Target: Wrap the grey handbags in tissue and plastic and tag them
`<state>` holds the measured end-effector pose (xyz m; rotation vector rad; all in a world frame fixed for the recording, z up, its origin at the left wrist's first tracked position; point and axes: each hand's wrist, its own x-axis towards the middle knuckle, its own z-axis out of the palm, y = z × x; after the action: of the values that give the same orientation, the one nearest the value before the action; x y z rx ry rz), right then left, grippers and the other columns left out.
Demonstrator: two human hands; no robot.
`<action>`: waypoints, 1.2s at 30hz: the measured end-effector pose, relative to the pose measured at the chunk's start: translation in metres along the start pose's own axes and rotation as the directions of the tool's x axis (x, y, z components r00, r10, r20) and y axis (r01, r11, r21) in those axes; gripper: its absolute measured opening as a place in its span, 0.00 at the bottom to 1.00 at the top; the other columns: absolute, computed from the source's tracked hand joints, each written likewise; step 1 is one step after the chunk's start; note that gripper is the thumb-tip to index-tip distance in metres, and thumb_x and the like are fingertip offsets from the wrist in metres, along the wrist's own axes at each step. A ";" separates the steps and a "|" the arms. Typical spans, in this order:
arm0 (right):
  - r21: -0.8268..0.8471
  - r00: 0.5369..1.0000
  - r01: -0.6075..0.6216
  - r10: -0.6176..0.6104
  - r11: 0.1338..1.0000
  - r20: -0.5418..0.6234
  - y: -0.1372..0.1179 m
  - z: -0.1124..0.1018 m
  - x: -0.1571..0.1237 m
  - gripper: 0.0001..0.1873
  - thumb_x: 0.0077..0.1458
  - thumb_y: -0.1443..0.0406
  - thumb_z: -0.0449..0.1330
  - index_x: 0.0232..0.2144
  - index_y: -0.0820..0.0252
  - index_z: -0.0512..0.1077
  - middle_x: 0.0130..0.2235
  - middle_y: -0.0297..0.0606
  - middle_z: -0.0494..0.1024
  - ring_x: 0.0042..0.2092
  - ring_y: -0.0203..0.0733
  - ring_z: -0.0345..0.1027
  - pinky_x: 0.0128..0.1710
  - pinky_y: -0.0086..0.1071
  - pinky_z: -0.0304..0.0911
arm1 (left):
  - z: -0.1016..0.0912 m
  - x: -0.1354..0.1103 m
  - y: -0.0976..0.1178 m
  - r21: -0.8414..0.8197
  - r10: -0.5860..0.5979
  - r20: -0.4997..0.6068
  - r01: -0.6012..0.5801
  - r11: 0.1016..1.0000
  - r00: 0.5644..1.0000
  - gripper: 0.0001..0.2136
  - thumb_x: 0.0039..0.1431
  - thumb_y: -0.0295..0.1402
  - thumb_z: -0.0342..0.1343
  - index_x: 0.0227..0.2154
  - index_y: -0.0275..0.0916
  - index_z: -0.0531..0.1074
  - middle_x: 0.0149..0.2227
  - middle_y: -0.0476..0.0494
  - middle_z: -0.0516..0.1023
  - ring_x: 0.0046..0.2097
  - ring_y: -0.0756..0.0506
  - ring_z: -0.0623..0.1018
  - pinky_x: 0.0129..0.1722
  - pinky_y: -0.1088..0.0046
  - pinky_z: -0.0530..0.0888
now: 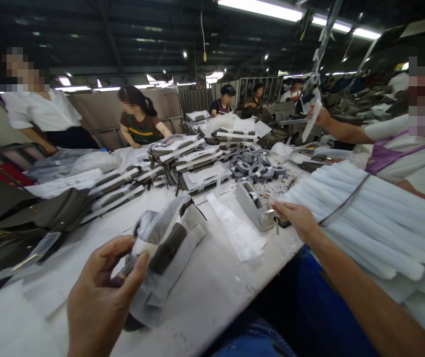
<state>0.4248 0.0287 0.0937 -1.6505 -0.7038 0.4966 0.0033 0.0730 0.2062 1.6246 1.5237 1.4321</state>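
Note:
My left hand (102, 292) is closed around a coiled grey strap (147, 248), with a white band around it and translucent film against it. Just beyond lies a dark olive bag piece (173, 243), partly covered in clear film, on the white table (212, 287). At the cutting end of a grey tape dispenser (251, 206), my right hand (297, 220) has its thumb and fingers pinched together on the tape; the strip itself is hard to make out. A flat white sheet strip (236, 228) lies left of the dispenser.
Wrapped olive bags (193, 158) are piled behind, with coiled straps (259, 166) beside them. White padded rolls (368, 218) fill the right side. Olive bags (37, 218) lie at left. A co-worker (401, 134) at right holds a white strip; other people stand or sit farther back.

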 end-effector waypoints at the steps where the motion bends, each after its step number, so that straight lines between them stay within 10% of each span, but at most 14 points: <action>1: 0.076 0.998 -0.058 0.057 0.995 0.021 0.004 -0.001 -0.006 0.22 0.43 0.49 0.70 0.32 0.62 0.82 0.38 0.47 0.82 0.39 0.48 0.76 0.42 0.39 0.72 | 0.000 0.000 0.000 -0.008 -0.003 0.000 0.003 1.000 1.000 0.21 0.44 0.45 0.67 0.41 0.43 0.74 0.44 0.47 0.79 0.47 0.43 0.79 0.34 0.79 0.75; 10: 0.169 0.985 -0.170 0.175 0.971 -0.014 0.046 0.010 -0.038 0.24 0.33 0.48 0.74 0.26 0.62 0.80 0.29 0.44 0.80 0.25 0.39 0.69 0.28 0.35 0.72 | -0.001 0.007 -0.010 -0.099 -0.036 0.025 0.039 0.994 0.999 0.24 0.43 0.45 0.68 0.43 0.42 0.74 0.44 0.44 0.80 0.47 0.40 0.79 0.45 0.68 0.78; 16: 0.222 0.969 0.079 -0.127 0.972 0.212 -0.027 0.057 -0.085 0.21 0.48 0.49 0.68 0.31 0.61 0.80 0.31 0.41 0.80 0.28 0.37 0.69 0.33 0.33 0.69 | 0.005 0.010 -0.016 -0.150 0.030 0.080 -0.018 0.988 0.996 0.22 0.46 0.43 0.67 0.43 0.40 0.73 0.43 0.43 0.79 0.44 0.44 0.80 0.40 0.75 0.78; 28: 0.451 0.686 0.111 -0.397 0.886 0.610 -0.129 0.157 -0.157 0.14 0.55 0.54 0.65 0.31 0.59 0.80 0.29 0.38 0.79 0.28 0.39 0.71 0.30 0.32 0.67 | 0.010 0.007 -0.028 -0.121 0.248 0.137 -0.233 0.965 0.959 0.14 0.55 0.37 0.64 0.43 0.41 0.72 0.46 0.44 0.77 0.44 0.46 0.78 0.44 0.71 0.76; 36: 0.332 0.731 0.136 -0.321 0.933 0.602 -0.140 0.181 -0.164 0.19 0.52 0.51 0.65 0.23 0.60 0.77 0.22 0.35 0.75 0.23 0.35 0.65 0.25 0.29 0.61 | 0.010 0.001 -0.031 -0.038 0.346 0.114 -0.344 0.938 0.931 0.14 0.55 0.35 0.64 0.44 0.43 0.73 0.45 0.45 0.77 0.45 0.45 0.78 0.45 0.69 0.77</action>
<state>0.1609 0.0608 0.1865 -1.0889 -1.2803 0.9614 -0.0007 0.0845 0.1761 2.0046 1.1962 1.4861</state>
